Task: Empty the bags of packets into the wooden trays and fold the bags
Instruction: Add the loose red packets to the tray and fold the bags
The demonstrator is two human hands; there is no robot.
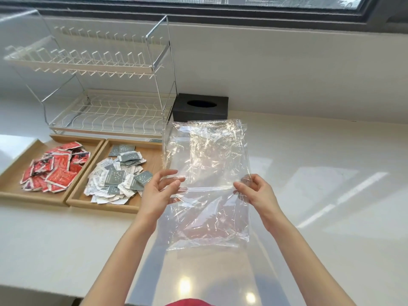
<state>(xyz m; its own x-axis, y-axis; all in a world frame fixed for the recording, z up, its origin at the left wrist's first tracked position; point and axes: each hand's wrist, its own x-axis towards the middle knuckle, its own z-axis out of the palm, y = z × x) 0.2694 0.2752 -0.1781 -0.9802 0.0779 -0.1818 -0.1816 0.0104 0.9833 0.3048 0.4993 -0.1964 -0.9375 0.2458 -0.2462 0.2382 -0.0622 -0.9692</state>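
Observation:
A clear, crinkled plastic bag (207, 160) is held up over the white counter, creased across its middle. My left hand (157, 192) pinches its left edge and my right hand (257, 192) pinches its right edge at the crease. The bag looks empty; a second clear layer seems to overlap it. On the left, one wooden tray (11, 182) holds a heap of red packets (55, 166). Beside it, another wooden tray (152, 155) holds grey and white packets (119, 175).
A two-tier white wire dish rack (106, 85) stands behind the trays. A black tissue box (201, 107) sits against the wall behind the bag. White counter (320, 173) stretches to the right and toward me.

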